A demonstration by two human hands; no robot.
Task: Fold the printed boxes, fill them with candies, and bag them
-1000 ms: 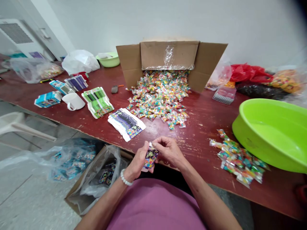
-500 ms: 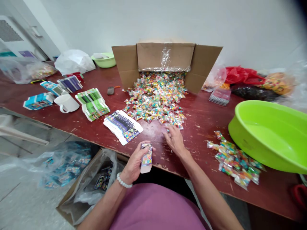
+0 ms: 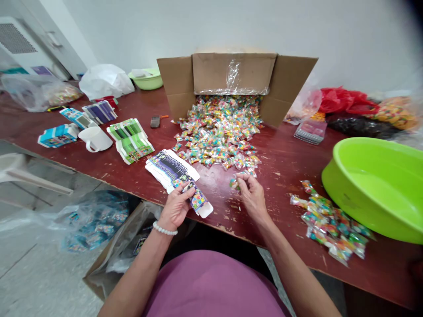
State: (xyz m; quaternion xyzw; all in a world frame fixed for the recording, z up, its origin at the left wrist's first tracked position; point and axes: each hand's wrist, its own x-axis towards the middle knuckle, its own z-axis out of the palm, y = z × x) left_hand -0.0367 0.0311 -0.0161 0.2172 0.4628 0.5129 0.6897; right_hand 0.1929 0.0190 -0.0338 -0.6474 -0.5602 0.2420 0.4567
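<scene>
While your left hand (image 3: 177,205) grips a carton (image 3: 198,200) (likely light, crushable; hold its edges), your right hand (image 3: 254,194) pinches a probably slippery packet (image 3: 234,183) beside the candy pile (image 3: 218,136).

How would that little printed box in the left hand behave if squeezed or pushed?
The small printed box looks like thin card, so probably light and easily crushed. Its flat sides suggest it would slide rather than roll. The white flap sticking out at one end would likely bend.
</scene>
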